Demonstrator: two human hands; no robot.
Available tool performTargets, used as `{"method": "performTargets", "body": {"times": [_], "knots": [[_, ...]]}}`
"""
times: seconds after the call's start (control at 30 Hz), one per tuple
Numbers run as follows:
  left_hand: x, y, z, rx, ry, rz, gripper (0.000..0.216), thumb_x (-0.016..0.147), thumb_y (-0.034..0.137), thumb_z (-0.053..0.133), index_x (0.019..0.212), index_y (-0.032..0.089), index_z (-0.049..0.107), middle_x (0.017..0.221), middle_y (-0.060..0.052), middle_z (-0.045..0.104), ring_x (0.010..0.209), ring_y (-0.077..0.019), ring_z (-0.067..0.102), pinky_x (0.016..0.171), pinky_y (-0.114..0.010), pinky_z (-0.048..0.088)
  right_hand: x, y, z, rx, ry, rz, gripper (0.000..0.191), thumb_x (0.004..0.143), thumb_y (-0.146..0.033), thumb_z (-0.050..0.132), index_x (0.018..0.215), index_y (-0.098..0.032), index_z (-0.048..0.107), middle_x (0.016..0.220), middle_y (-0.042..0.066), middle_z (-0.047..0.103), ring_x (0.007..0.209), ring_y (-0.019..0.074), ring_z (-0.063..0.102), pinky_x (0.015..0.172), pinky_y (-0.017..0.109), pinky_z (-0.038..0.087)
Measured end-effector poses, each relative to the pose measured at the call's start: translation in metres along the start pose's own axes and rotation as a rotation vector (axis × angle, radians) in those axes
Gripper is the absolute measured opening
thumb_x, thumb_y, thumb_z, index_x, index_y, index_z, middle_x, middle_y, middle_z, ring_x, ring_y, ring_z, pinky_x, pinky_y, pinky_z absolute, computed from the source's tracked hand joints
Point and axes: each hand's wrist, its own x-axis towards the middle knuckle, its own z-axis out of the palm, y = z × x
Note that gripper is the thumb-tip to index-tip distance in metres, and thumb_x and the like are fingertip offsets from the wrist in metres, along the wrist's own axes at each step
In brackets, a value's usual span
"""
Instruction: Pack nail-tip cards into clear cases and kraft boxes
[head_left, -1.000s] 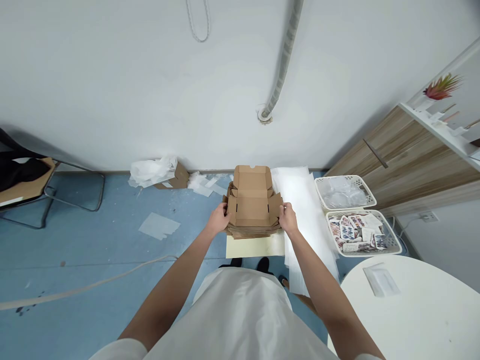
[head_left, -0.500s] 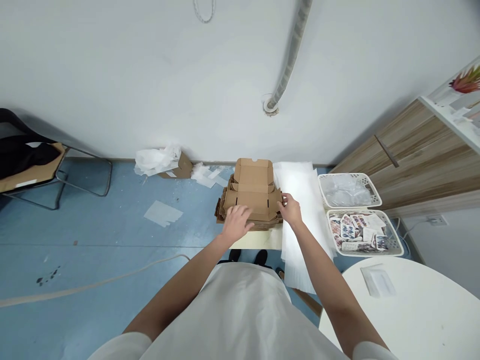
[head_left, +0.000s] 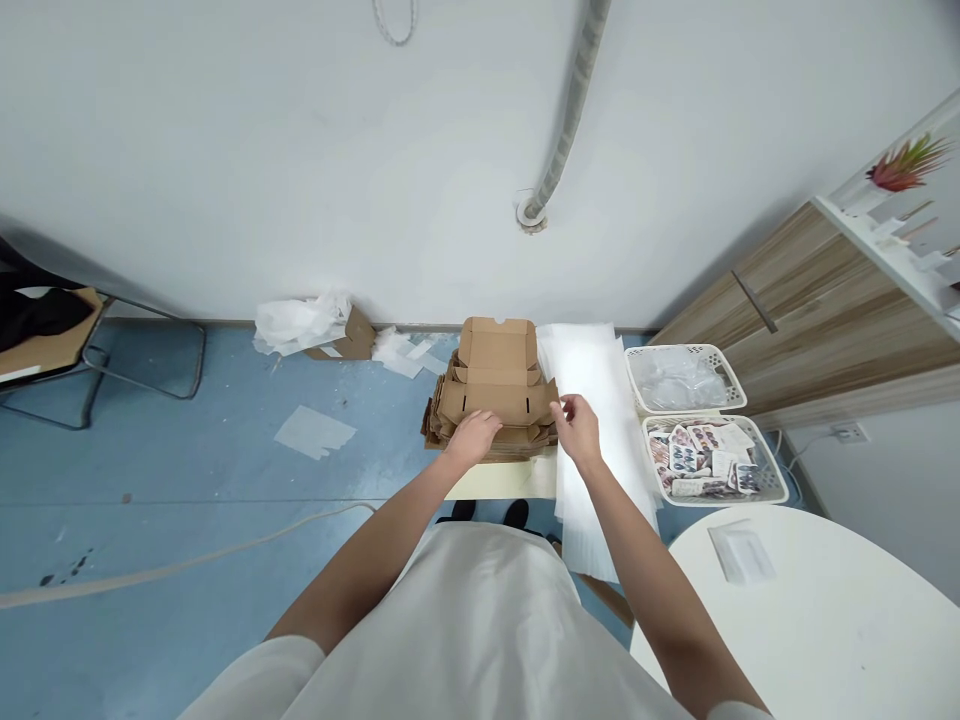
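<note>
An unfolded brown cardboard box (head_left: 498,348) lies on top of a stack of flattened cardboard boxes (head_left: 433,425). Its back panel points toward the wall, and two dark slots show in the front panel. My left hand (head_left: 474,438) is closed at the front left edge of this top box, with its fingertips partly hidden. At the right side flap, my right hand (head_left: 577,430) pinches the cardboard between thumb and fingers. The front panel is tilted up slightly from the stack.
White foam sheets (head_left: 592,450) lie right of the stack. Beyond them are a basket of clear bags (head_left: 686,378) and a basket of printed cards (head_left: 716,462). A round white table (head_left: 817,610) holds a clear packet (head_left: 741,552). A chair (head_left: 52,350) stands far left.
The front panel of the top box has risen and tilted as both hands hold its edge. My left fingers have closed at the front edge. The view has shifted slightly.
</note>
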Motion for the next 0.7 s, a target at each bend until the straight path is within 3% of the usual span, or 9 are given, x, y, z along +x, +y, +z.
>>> {"method": "performTargets", "body": {"times": [0.1,0.17,0.23,0.3,0.43,0.5,0.6,0.7], "knots": [[-0.003,0.002,0.001,-0.017,0.081,-0.013,0.029,0.09,0.022,0.03,0.091,0.018,0.059,0.089,-0.006,0.06,0.089,-0.0165,0.053,0.086,-0.033,0.041,-0.008,-0.008,0.0,0.078,-0.237,0.08,0.046,0.079,-0.058,0.038,0.079,-0.018,0.06,0.071,0.006,0.064,0.062,0.0168,0.058,0.063,0.031,0.047],[-0.005,0.002,0.001,-0.03,0.112,-0.008,0.028,0.09,0.021,0.03,0.092,0.018,0.058,0.091,-0.006,0.06,0.09,-0.0164,0.053,0.086,-0.034,0.041,-0.009,-0.012,0.002,0.209,-0.327,0.173,0.05,0.08,-0.06,0.034,0.078,-0.017,0.06,0.07,0.007,0.065,0.058,0.0165,0.059,0.057,0.03,0.047],[-0.006,0.002,0.0,-0.037,0.122,0.007,0.028,0.09,0.021,0.03,0.093,0.018,0.057,0.092,-0.006,0.059,0.091,-0.0163,0.053,0.086,-0.034,0.042,-0.01,-0.014,0.004,0.312,-0.289,0.225,0.05,0.081,-0.059,0.033,0.092,-0.016,0.057,0.072,0.008,0.065,0.058,0.017,0.06,0.054,0.029,0.047],[-0.008,0.002,0.001,-0.042,0.127,0.021,0.027,0.09,0.022,0.03,0.094,0.018,0.056,0.093,-0.006,0.059,0.091,-0.0161,0.053,0.086,-0.034,0.042,-0.014,-0.014,0.004,0.262,-0.16,0.212,0.053,0.078,-0.058,0.041,0.11,-0.017,0.048,0.075,0.006,0.065,0.06,0.018,0.06,0.056,0.03,0.047],[-0.009,0.0,0.003,-0.059,0.151,0.021,0.026,0.09,0.022,0.031,0.095,0.019,0.057,0.093,-0.006,0.059,0.09,-0.016,0.054,0.086,-0.034,0.043,-0.025,-0.012,0.003,-0.01,0.171,0.14,0.076,0.07,-0.054,0.052,0.131,-0.014,0.026,0.109,0.014,0.055,0.073,0.0202,0.06,0.068,0.035,0.047],[-0.011,-0.001,0.002,-0.07,0.157,0.038,0.026,0.09,0.022,0.032,0.095,0.018,0.057,0.093,-0.006,0.059,0.09,-0.0159,0.053,0.087,-0.033,0.042,-0.025,-0.011,0.004,0.007,0.193,0.155,0.078,0.071,-0.05,0.05,0.133,-0.012,0.021,0.119,0.018,0.048,0.075,0.0197,0.06,0.067,0.033,0.047],[-0.016,-0.002,-0.005,-0.086,0.146,0.091,0.028,0.09,0.025,0.031,0.097,0.018,0.057,0.095,-0.006,0.06,0.092,-0.0158,0.053,0.09,-0.033,0.039,-0.018,-0.013,0.006,0.039,0.079,0.152,0.053,0.075,-0.041,0.045,0.122,-0.016,0.04,0.106,0.011,0.058,0.069,0.0174,0.06,0.068,0.031,0.046],[-0.024,-0.005,-0.019,-0.077,0.147,0.106,0.03,0.088,0.035,0.036,0.104,0.019,0.056,0.105,-0.007,0.058,0.102,-0.0187,0.05,0.097,-0.038,0.032,-0.011,-0.019,0.008,0.017,0.095,0.161,0.034,0.078,-0.035,0.039,0.104,-0.019,0.054,0.092,0.006,0.064,0.06,0.0154,0.059,0.068,0.031,0.046]]}}
